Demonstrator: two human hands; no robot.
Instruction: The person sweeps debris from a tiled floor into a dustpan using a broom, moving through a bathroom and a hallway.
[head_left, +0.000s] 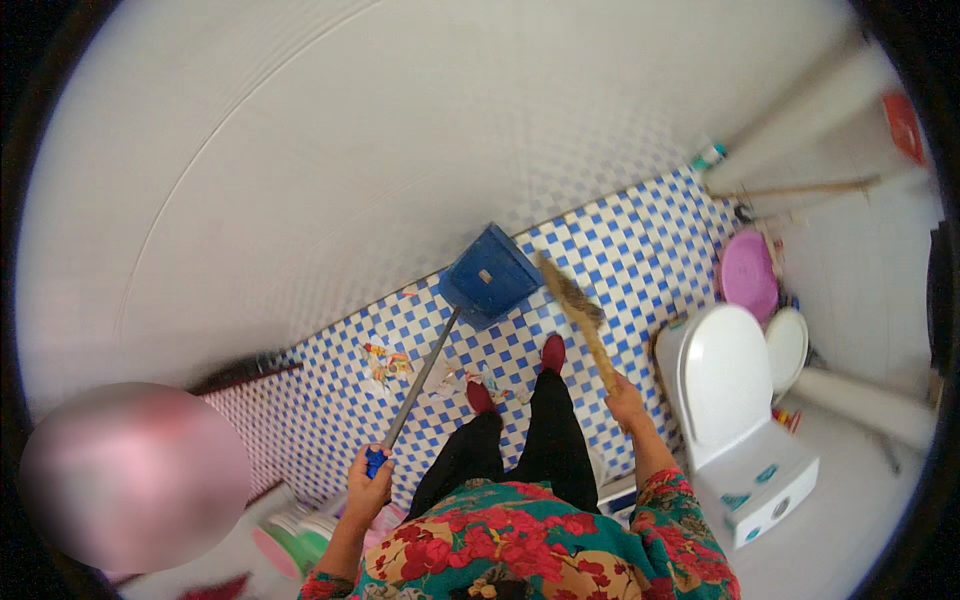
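My left hand (369, 480) is closed around the blue grip of a long-handled dustpan. Its blue pan (489, 277) is on the tiled floor close to the wall, with a small pale piece inside. In my right hand (627, 403) is the handle of a short broom (576, 300), whose head points toward the wall, just right of the pan. Crumpled wrappers and paper scraps (386, 364) lie on the floor left of the dustpan's pole. More scraps (491, 384) are around my left shoe.
A white toilet (727, 375) with its lid down stands at right. Behind it are a purple basin (750, 275) and a white round lid (787, 350). A bottle (709, 156) is in the far corner. Green and pink tubs (296, 544) are at lower left. The long wall (337, 150) borders the floor.
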